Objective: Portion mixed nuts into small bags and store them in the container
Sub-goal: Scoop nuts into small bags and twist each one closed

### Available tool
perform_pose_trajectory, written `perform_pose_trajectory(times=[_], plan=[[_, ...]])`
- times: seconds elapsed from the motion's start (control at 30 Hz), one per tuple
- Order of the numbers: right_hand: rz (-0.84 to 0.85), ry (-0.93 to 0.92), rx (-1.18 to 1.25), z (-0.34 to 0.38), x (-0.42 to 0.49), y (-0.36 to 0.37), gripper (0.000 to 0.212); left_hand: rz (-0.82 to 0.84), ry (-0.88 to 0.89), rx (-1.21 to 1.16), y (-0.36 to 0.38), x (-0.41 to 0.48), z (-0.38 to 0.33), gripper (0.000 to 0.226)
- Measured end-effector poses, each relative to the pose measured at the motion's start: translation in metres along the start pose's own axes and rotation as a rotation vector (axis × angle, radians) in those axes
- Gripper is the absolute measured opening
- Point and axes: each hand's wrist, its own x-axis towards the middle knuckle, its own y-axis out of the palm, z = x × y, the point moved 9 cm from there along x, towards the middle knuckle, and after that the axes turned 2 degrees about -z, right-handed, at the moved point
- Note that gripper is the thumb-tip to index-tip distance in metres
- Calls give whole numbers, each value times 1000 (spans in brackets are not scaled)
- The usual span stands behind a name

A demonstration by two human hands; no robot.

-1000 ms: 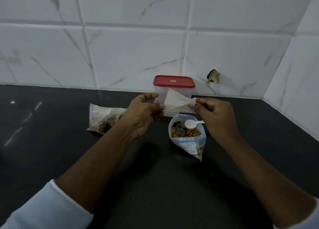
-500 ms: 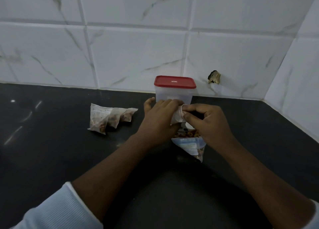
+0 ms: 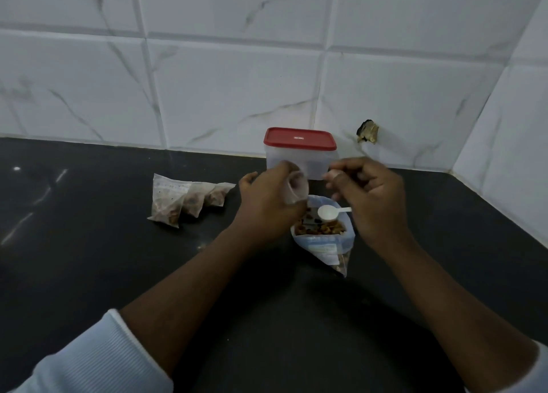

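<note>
Left hand [image 3: 267, 203] grips a small bag [image 3: 298, 185], mouth held open beside the nut pouch [image 3: 323, 244] and scoop [image 3: 326, 212], probably for filling; right hand [image 3: 370, 197] is curled, its grasp indiscernible.

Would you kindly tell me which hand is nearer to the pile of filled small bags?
Left. The left hand is just right of the filled small bags; the right hand is farther right.

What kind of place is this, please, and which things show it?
Most likely a home kitchen corner: a dark countertop meets white marble-patterned wall tiles, and on it stand a red-lidded food container and an open bag of mixed nuts with a white scoop.
</note>
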Motion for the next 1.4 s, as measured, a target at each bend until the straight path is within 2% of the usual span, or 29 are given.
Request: perform_pose_trajectory(times=[0.03,0.07,0.13,0.2,0.27,0.33,0.43,0.57,0.67,0.73,0.83,0.93,1.0,1.07,1.13,1.2,1.27,1.33,1.4], plan=[[-29,-11,-116,-7,6,-11,14,-12,-110,-101,-2,1,12,36],[23,1,-306,-19,12,-17,17,-27,-217,-201,-3,0,25,35],[301,128,-753,-60,16,-18,36,-66,-367,-308,-6,-2,46,36],[552,315,-969,-98,8,-22,51,-81,-442,-342,-7,-4,57,38],[666,408,-916,-106,-1,-18,44,-40,-473,-335,0,-5,61,37],[648,405,-822,-99,-1,-13,26,51,-451,-255,12,-5,57,37],[606,323,-813,-87,2,-9,5,142,-363,-115,24,-1,44,37],[566,127,-784,-63,7,-1,3,80,-339,-155,22,4,35,33],[572,24,-797,-55,6,8,11,-16,-354,-250,15,3,35,32],[540,-111,-820,-46,5,20,15,-55,-348,-292,12,3,35,31],[574,-249,-842,-40,0,43,14,-75,-321,-306,12,3,34,27],[672,-146,-866,-49,2,39,19,-72,-318,-308,12,3,35,27],[642,-78,-805,-49,5,23,18,-62,-320,-304,12,2,36,27],[566,-102,-771,-43,7,18,16,-56,-327,-303,13,2,36,28],[558,-150,-787,-45,5,31,17,-48,-328,-293,15,2,36,30],[614,-140,-835,-55,3,45,21,-35,-322,-271,17,2,36,32],[679,-54,-879,-62,4,43,22,-28,-316,-256,18,1,37,31],[643,11,-834,-60,9,27,17,-32,-312,-242,17,2,39,31],[564,-8,-785,-54,13,17,15,-30,-318,-231,17,2,40,31]])
